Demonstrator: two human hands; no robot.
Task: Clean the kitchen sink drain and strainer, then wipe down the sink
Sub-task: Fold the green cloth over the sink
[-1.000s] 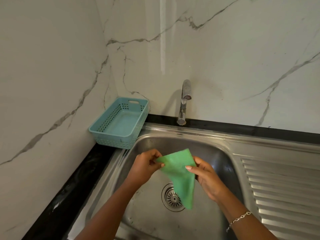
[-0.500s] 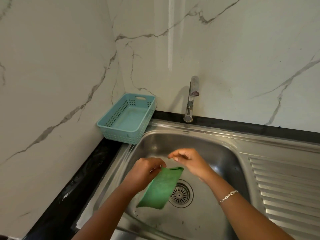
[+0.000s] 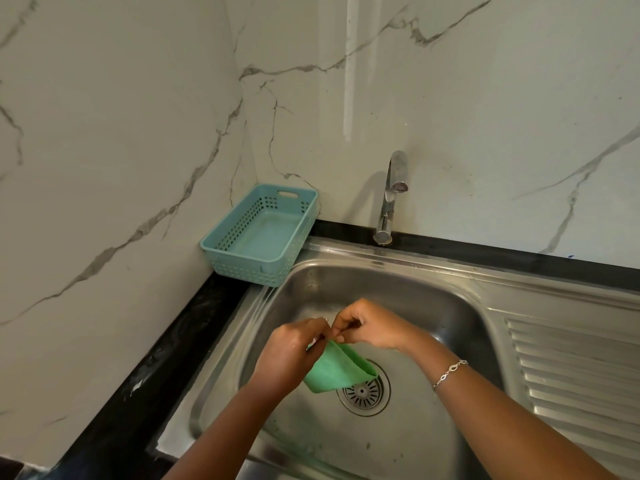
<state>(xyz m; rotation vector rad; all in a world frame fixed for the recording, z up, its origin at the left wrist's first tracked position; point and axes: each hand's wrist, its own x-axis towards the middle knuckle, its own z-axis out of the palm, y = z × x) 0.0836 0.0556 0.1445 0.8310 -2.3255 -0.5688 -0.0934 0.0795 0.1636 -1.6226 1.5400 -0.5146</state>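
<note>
Here, both hands meet above the middle of the steel sink [image 3: 446, 299]. The left hand [image 3: 289, 355], fingers curled, pinches the upper edge of a green cloth [image 3: 334, 370]. The right hand [image 3: 369, 325] pinches the same edge between thumb and fingertips, just beside the left, so that the two hands touch at the cloth. The cloth hangs folded below the pinch, held clear of the basin floor. Its lower right corner overlaps the far left rim of the drain strainer [image 3: 365, 396] as seen from above. The strainer sits in the drain opening at the centre of the basin floor, its radial slots visible. A silver bracelet [image 3: 450, 370] circles the right wrist. A chrome tap [image 3: 393, 197] stands at the far edge behind the basin, against the marble wall [image 3: 485, 133]. A teal plastic basket [image 3: 211, 249] rests in the far left corner on the black countertop [image 3: 166, 351], its near right corner reaching over the sink rim. The ribbed draining board [image 3: 571, 368] lies to the right of the basin.
</note>
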